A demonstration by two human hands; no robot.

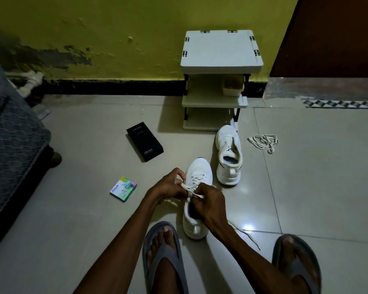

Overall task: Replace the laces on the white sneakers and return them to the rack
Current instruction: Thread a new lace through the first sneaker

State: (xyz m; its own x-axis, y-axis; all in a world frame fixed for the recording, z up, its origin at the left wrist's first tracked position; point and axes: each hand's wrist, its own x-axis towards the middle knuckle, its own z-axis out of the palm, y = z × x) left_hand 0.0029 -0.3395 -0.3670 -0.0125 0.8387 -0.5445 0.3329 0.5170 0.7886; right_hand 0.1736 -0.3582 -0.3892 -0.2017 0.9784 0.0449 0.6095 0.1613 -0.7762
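Observation:
A white sneaker (198, 172) stands on the floor tiles just ahead of my feet, toe pointing away, with a cream lace (186, 187) threaded through its eyelets. My left hand (170, 184) pinches one end of that lace at the sneaker's left side. My right hand (209, 203) grips the other end over the sneaker's opening. A second white sneaker (228, 154) without a lace sits farther off to the right. A loose bundle of cream laces (263, 142) lies on the floor right of it. The white shoe rack (220, 52) stands against the wall.
A black phone box (145, 141) and a small colourful Odonil packet (123, 188) lie on the floor to the left. A bed edge (11, 145) fills the far left. My feet in grey sandals (164, 251) rest at the bottom. A tan item (233, 85) sits on the rack's middle shelf.

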